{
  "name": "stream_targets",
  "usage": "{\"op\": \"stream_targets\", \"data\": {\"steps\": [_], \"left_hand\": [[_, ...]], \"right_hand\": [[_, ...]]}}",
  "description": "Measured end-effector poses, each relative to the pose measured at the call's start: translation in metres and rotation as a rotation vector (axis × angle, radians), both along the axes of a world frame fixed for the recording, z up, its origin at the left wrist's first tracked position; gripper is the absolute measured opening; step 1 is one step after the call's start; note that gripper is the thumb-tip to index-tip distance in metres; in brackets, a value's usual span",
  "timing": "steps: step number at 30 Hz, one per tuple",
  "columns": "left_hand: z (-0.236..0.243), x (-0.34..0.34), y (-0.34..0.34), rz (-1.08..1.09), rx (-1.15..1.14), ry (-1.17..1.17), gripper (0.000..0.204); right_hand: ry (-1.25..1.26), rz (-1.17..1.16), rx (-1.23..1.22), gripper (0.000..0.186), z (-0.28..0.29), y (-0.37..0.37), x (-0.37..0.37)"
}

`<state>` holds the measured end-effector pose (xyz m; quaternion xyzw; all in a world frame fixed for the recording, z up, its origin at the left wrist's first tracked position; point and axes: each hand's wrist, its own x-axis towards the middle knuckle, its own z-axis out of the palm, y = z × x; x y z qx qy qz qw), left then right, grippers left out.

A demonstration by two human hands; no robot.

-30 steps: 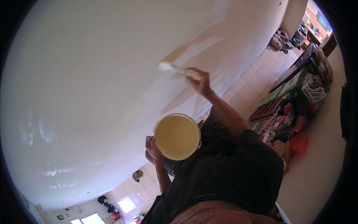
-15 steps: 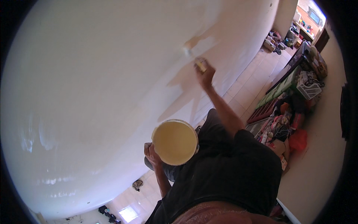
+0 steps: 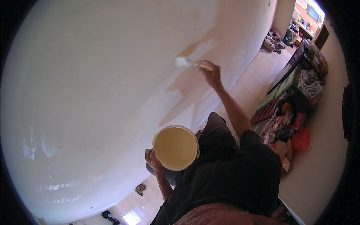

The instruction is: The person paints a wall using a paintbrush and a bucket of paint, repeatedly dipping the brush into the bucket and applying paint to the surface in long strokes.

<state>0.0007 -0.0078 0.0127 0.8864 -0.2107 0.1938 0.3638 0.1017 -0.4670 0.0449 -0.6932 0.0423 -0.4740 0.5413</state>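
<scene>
My right hand is closed round the handle of a paintbrush, whose pale, paint-covered bristles are at the wall. Whether the bristles touch the wall is hard to tell. A round bucket of cream-coloured paint is held in front of my body. My left hand grips its left side, with some fingers hidden behind it. Wet, shiny streaks show on the wall at the lower left.
Green drawers, a white basket and heaped belongings line the right side. A red plastic bag lies by the opposite wall. On the tiled floor, a cat-like shape rests near the wall's base.
The brush and my right hand have shifted; the bristles are now further left and a little lower on the wall. My left hand still holds the bucket, slightly lower in view.
</scene>
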Motion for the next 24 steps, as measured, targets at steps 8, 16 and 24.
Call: {"op": "stream_targets", "data": {"steps": [8, 16, 24], "left_hand": [[0.007, 0.000, -0.008, -0.077, 0.087, -0.210, 0.014], [-0.003, -0.001, -0.007, 0.028, -0.186, 0.108, 0.014], [0.020, -0.008, -0.018, 0.160, -0.594, 0.467, 0.013]], "right_hand": [[-0.086, -0.605, 0.023, 0.016, -0.008, -0.105, 0.022], [-0.078, -0.295, -0.195, 0.017, 0.014, 0.054, 0.010], [-0.046, 0.344, -0.383, 0.024, 0.025, 0.190, -0.022]]}}
